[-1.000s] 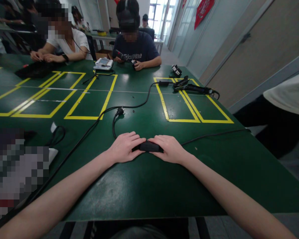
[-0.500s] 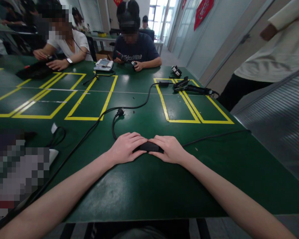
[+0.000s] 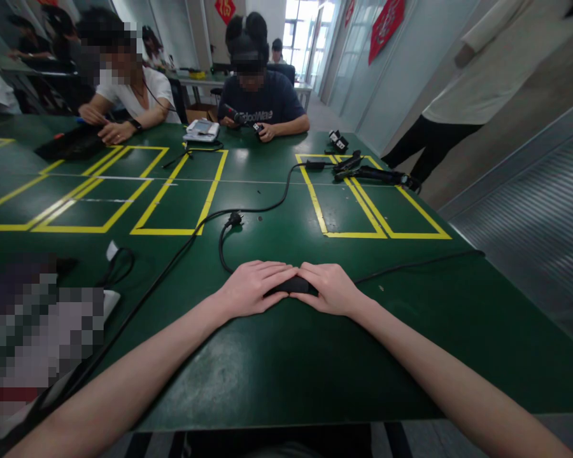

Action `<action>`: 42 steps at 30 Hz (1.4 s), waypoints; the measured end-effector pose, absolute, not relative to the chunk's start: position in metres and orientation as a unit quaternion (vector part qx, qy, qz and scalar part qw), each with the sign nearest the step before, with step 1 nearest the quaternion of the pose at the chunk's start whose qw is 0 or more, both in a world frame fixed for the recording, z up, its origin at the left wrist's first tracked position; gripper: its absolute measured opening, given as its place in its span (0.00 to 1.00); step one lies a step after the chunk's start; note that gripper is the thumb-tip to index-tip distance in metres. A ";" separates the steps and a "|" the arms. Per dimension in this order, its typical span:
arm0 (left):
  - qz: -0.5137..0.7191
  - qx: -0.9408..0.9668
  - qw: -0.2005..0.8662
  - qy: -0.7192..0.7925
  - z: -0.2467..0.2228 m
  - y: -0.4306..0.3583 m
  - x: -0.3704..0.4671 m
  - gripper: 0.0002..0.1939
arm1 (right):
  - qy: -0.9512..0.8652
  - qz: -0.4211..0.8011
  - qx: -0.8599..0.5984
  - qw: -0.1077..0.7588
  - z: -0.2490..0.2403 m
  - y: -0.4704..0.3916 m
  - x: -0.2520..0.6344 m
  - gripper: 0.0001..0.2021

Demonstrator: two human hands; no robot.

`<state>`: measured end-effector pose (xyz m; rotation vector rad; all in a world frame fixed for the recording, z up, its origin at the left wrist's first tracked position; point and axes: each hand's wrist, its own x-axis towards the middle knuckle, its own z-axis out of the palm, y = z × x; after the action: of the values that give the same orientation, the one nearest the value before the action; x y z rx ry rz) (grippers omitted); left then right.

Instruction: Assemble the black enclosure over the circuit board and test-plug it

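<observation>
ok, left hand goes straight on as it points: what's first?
Likely the right hand, at the other end of the black block; whether it touches the left hand is unclear.

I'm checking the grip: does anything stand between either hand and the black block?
Nothing visible does: the left hand and right hand both touch the black block directly. What lies under their palms is hidden.

Worn on the person's head, the one camera is looking forward and down across the green table (image 3: 315,369) from just behind its near edge, showing the left hand (image 3: 253,289) and right hand (image 3: 332,289) close by, toward six o'clock, and a window (image 3: 303,25) far off at twelve.
</observation>
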<state>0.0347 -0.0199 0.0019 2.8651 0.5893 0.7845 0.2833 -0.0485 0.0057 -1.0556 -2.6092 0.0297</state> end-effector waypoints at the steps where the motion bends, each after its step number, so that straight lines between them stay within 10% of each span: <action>1: 0.254 0.946 0.058 0.194 0.002 -0.020 0.035 0.20 | -0.913 0.011 -0.377 0.157 0.006 -0.048 0.283 0.19; 8: 0.263 0.944 0.064 0.189 0.001 -0.022 0.036 0.19 | -0.917 0.001 -0.370 0.147 0.006 -0.048 0.283 0.19; 14: 0.255 0.932 0.096 0.239 0.006 -0.025 0.037 0.46 | -0.919 -0.061 -0.348 0.175 0.001 -0.048 0.289 0.20; 20: 0.244 0.911 0.130 0.305 0.012 -0.022 0.037 0.23 | -0.907 -0.067 -0.368 0.192 -0.002 -0.050 0.293 0.22; 42: 0.283 0.921 0.047 0.262 0.002 -0.018 0.033 0.12 | -0.896 0.080 -0.380 0.216 0.002 -0.046 0.292 0.20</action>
<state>0.0325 -0.0183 0.0017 2.8115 0.7998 0.8640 0.2919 -0.0455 0.0019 -1.0541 -2.4818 0.2226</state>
